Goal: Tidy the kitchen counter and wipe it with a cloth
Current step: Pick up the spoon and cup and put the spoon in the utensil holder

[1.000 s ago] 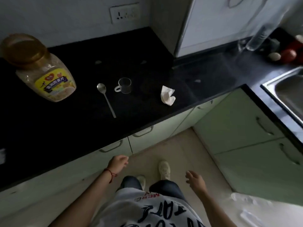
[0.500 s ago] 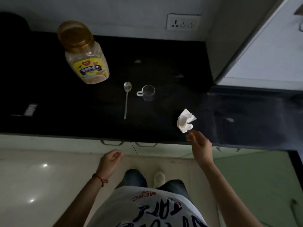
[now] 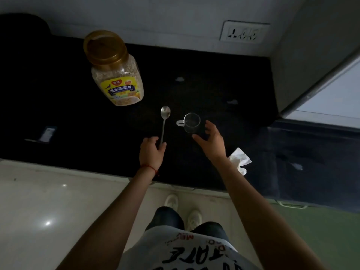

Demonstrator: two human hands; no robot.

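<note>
On the black counter (image 3: 78,133) lies a metal spoon (image 3: 164,119), bowl pointing away from me. My left hand (image 3: 152,152) sits at the near end of its handle, fingers closing around it. A small clear glass cup (image 3: 191,122) with a handle on its left stands just right of the spoon. My right hand (image 3: 211,142) is spread open right beside the cup, thumb and fingers apart, not touching it as far as I can tell. A crumpled white cloth (image 3: 240,160) lies near the counter's front edge, partly behind my right forearm.
A tall plastic oat jar (image 3: 115,71) with an amber lid stands at the back left. Small white scraps (image 3: 179,79) dot the counter. A wall socket (image 3: 244,33) is above; a white appliance (image 3: 321,75) blocks the right. Pale cabinet fronts (image 3: 58,191) lie below.
Both hands rose from below the counter edge onto it. The left hand reached the spoon's handle; the right moved from beside the cloth to the glass cup.
</note>
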